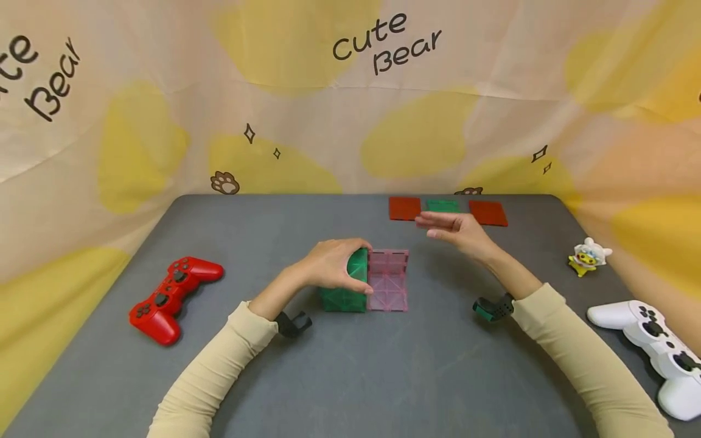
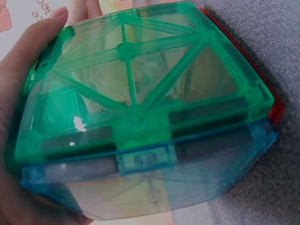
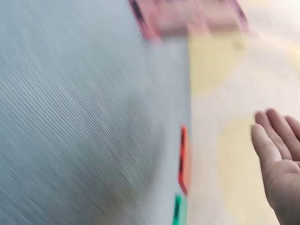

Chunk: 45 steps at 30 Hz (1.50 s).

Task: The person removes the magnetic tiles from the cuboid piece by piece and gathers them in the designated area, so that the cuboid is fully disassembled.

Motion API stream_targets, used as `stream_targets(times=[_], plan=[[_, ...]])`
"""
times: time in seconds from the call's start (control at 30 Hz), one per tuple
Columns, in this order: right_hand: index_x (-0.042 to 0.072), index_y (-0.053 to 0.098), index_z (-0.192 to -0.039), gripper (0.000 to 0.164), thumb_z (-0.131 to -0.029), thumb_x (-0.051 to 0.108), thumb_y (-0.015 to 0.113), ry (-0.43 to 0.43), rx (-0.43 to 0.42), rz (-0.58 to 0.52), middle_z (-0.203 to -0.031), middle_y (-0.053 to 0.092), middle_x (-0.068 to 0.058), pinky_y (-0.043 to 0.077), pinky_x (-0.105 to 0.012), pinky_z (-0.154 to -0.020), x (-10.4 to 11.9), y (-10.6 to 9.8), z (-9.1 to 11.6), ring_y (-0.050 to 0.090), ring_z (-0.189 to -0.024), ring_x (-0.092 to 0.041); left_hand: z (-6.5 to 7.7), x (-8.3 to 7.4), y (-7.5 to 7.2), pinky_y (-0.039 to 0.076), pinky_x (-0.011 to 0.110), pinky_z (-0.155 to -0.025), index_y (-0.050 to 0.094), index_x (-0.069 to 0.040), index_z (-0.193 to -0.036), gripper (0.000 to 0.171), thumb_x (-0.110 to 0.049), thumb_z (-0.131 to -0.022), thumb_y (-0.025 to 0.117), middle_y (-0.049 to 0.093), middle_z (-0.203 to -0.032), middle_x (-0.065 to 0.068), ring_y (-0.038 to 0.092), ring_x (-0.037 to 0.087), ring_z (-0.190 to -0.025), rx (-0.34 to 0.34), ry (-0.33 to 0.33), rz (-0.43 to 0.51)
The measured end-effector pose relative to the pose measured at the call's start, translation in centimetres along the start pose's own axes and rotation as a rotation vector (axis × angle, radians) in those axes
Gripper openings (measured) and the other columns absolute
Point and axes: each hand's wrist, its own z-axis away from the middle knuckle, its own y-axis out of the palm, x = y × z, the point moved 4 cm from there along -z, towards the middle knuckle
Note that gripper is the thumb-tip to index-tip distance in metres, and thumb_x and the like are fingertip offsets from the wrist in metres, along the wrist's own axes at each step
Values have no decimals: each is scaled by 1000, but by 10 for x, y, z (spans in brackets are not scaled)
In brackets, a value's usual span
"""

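Note:
My left hand grips a box of see-through magnetic tiles, thumb on its near side and fingers on its far side. Close up in the left wrist view, the box has a green face, a blue side and a red edge. Pink magnetic tiles stand right beside the box, on its right. Raised over the back right of the table, my right hand holds nothing, its fingers extended leftward; the right wrist view shows the same straight fingers.
At the back edge lie a red tile, a green tile and another red tile. A red game controller lies at left, a white one at right. Behind that stands a small figurine. A printed cloth hangs behind the table.

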Motion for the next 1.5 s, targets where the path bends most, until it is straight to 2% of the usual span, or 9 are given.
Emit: stream_targets(times=[0.1,0.17,0.33,0.53,0.63,0.8,0.93,1.23,1.5], plan=[[-2,48,-131,51,-87,18,63,55,104,60,-126,56,-19,49,-21,-86,-6,28,13,58,-113,-25,0,0,4,47,36,-79,49,-20,-126,77,-62,-65,68,58,-119,-4,56,12,-97,11,-3,8],[-4,50,-128,51,-85,19,65,83,135,111,-121,59,-21,51,-25,-84,-10,43,19,60,-108,-28,1,0,7,47,35,-78,49,-20,-126,77,-62,-65,68,59,-117,-4,56,12,-95,21,-6,15],[-8,59,-116,40,-85,16,65,111,96,180,-107,65,-22,53,-28,-79,-19,59,21,65,-93,-22,1,0,13,46,32,-76,49,-19,-126,76,-62,-65,68,59,-115,-4,55,11,-92,34,-6,30],[-8,65,-103,23,-89,8,58,105,130,166,-100,66,-22,54,-27,-76,-27,68,17,61,-84,-15,1,-2,14,46,32,-76,48,-18,-127,76,-61,-66,68,60,-113,-3,55,12,-90,36,-1,36],[-10,65,-100,21,-90,6,55,117,122,147,-101,65,-23,54,-30,-78,-28,71,16,62,-89,-19,1,-2,13,45,31,-74,47,-17,-126,77,-60,-66,68,60,-109,-2,55,12,-87,37,-2,43],[-13,63,-104,22,-90,3,54,148,79,104,-108,62,-27,53,-34,-78,-25,73,16,62,-99,-29,0,-2,10,45,29,-72,45,-15,-125,77,-60,-66,69,60,-103,-3,55,12,-83,38,-9,49],[-13,63,-105,23,-90,2,54,175,51,67,-109,62,-28,53,-35,-77,-22,74,16,62,-100,-31,0,-2,8,44,28,-70,44,-14,-125,78,-61,-67,69,59,-101,-3,54,12,-80,42,-20,59],[-18,58,-109,28,-91,2,53,253,-14,-30,-109,61,-30,53,-34,-78,-26,73,13,65,-91,-17,1,-1,5,45,29,-71,45,-14,-121,77,-61,-65,70,60,-102,-1,56,13,-82,15,-38,44],[-21,53,-114,32,-92,2,51,314,-81,-164,-102,64,-16,53,-33,-77,-31,71,7,62,-82,-8,1,-1,1,46,30,-72,44,-13,-121,77,-61,-66,70,60,-103,1,57,15,-84,15,-30,40]])
